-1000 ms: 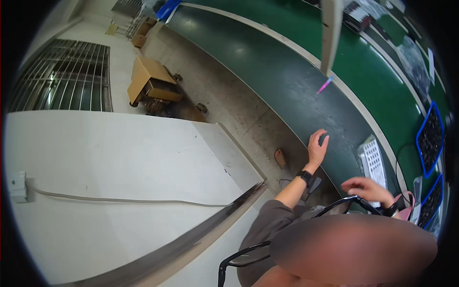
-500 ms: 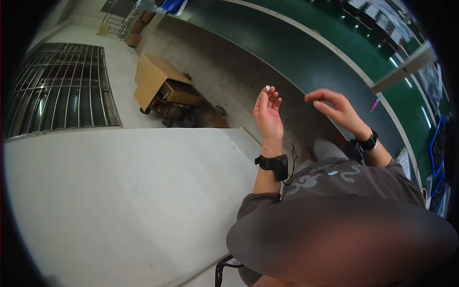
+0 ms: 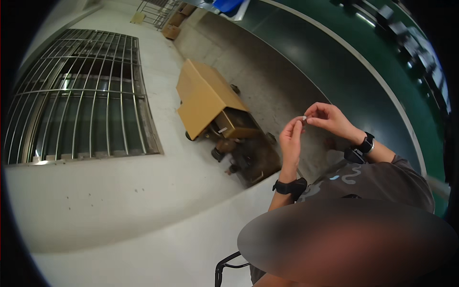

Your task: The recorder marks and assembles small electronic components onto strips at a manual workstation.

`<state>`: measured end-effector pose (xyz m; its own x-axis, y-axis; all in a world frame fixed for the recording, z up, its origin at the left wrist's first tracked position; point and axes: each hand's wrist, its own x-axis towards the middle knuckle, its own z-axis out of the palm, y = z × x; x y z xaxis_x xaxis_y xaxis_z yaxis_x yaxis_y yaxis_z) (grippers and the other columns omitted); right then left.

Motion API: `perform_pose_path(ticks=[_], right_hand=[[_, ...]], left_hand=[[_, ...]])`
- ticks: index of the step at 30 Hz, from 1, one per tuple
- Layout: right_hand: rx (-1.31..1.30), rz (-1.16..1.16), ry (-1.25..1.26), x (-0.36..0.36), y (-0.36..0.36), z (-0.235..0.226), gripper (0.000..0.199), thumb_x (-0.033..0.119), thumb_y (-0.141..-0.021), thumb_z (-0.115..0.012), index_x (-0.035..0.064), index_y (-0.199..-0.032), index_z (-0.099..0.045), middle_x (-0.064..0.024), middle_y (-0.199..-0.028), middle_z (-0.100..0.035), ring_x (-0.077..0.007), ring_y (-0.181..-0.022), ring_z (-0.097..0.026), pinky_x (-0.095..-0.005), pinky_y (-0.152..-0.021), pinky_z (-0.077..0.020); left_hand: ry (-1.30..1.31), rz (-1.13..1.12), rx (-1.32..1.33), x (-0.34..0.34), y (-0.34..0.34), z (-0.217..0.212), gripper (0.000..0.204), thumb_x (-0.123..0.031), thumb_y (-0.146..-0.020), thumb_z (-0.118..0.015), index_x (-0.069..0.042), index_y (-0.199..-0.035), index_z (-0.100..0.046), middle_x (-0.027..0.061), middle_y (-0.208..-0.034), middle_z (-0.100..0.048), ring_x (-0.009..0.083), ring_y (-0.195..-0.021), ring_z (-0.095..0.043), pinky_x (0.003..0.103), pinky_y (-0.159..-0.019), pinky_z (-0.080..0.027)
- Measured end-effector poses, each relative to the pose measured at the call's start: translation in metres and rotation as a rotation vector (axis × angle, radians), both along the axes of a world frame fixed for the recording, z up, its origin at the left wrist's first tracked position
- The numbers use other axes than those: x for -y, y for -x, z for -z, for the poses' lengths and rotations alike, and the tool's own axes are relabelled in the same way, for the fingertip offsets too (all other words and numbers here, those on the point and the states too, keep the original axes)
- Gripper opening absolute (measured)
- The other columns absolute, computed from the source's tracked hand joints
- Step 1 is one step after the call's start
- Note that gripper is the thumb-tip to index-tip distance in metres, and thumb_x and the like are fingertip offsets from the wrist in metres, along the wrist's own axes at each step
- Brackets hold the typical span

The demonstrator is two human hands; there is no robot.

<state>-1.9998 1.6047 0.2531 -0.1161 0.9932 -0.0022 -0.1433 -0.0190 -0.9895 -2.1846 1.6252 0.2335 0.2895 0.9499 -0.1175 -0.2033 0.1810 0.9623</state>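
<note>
A small white piece [image 3: 304, 118] sits between the fingertips of both hands, too small for its kind to show. My left hand [image 3: 290, 138] pinches it from the left with thumb and index finger. From the right, the thumb and index finger of my right hand [image 3: 333, 122] close in a pinch at the same piece. Both hands are held up in the air beside the long dark green tabletop [image 3: 315, 57]. Each wrist wears a black strapped device.
A cardboard-covered cart or machine [image 3: 210, 91] on wheels stands on the grey floor to the left. Beyond it is a white wall with a barred window [image 3: 86, 100]. A blue item [image 3: 227, 5] lies at the table's far end. A black curved frame [image 3: 224, 268] is near my body.
My right hand has come over to my left hand, and their fingertips now meet at the white piece. The view has swung left, showing more of the window and cart.
</note>
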Motion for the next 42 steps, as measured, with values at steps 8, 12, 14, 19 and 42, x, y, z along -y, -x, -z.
perform_pose_path(ticks=[8, 12, 14, 19, 42], right_hand=[[0.197, -0.108, -0.117, -0.261, 0.037, 0.015, 0.014, 0.013, -0.091, -0.071, 0.0008, -0.095, -0.065, -0.0033, -0.076, -0.066, -0.0084, -0.071, -0.06, -0.0255, -0.064, -0.0483], [0.376, -0.093, -0.304, -0.407, 0.07, 0.02, 0.014, 0.012, -0.088, -0.072, 0.0009, -0.09, -0.064, -0.0089, -0.07, -0.065, -0.017, -0.062, -0.062, -0.0294, -0.059, -0.0484], [0.526, -0.037, -0.439, -0.482, 0.088, 0.02, 0.016, 0.012, -0.087, -0.072, 0.0008, -0.086, -0.062, -0.0124, -0.069, -0.065, -0.0243, -0.06, -0.063, -0.0323, -0.057, -0.0486], [0.524, -0.139, -0.323, -0.654, 0.116, -0.011, 0.02, 0.015, -0.086, -0.073, 0.0011, -0.083, -0.059, -0.0145, -0.072, -0.065, -0.0306, -0.064, -0.065, -0.0359, -0.057, -0.0487], [-0.213, -0.57, 0.263, -1.502, 0.187, 0.01, 0.029, 0.022, -0.099, -0.06, 0.0038, -0.121, -0.064, -0.0046, -0.111, -0.067, -0.0102, -0.096, -0.062, -0.0268, -0.08, -0.0515]], left_hand=[[-0.047, -0.056, -0.144, -0.23, 0.041, 0.014, 0.026, -0.017, -0.1, -0.059, 0.001, -0.115, -0.068, 0.0033, -0.107, -0.069, 0.0087, -0.094, -0.062, 0.025, -0.08, -0.05], [0.035, -0.055, -0.052, -0.369, 0.072, 0.024, 0.027, -0.017, -0.1, -0.058, 0.0, -0.118, -0.067, 0.0034, -0.108, -0.069, 0.0088, -0.094, -0.061, 0.024, -0.079, -0.05], [0.03, -0.052, -0.011, -0.442, 0.089, 0.026, 0.028, -0.017, -0.1, -0.057, -0.001, -0.122, -0.066, 0.0025, -0.109, -0.068, 0.0076, -0.093, -0.061, 0.023, -0.077, -0.049], [0.002, -0.044, -0.002, -0.611, 0.123, 0.017, 0.031, -0.018, -0.101, -0.057, -0.001, -0.125, -0.065, 0.0037, -0.112, -0.069, 0.0091, -0.096, -0.062, 0.024, -0.078, -0.05], [0.312, -0.442, -0.234, -1.342, 0.283, 0.095, 0.031, -0.021, -0.099, -0.06, 0.001, -0.122, -0.063, 0.0089, -0.113, -0.069, 0.0126, -0.093, -0.063, 0.025, -0.078, -0.052]])
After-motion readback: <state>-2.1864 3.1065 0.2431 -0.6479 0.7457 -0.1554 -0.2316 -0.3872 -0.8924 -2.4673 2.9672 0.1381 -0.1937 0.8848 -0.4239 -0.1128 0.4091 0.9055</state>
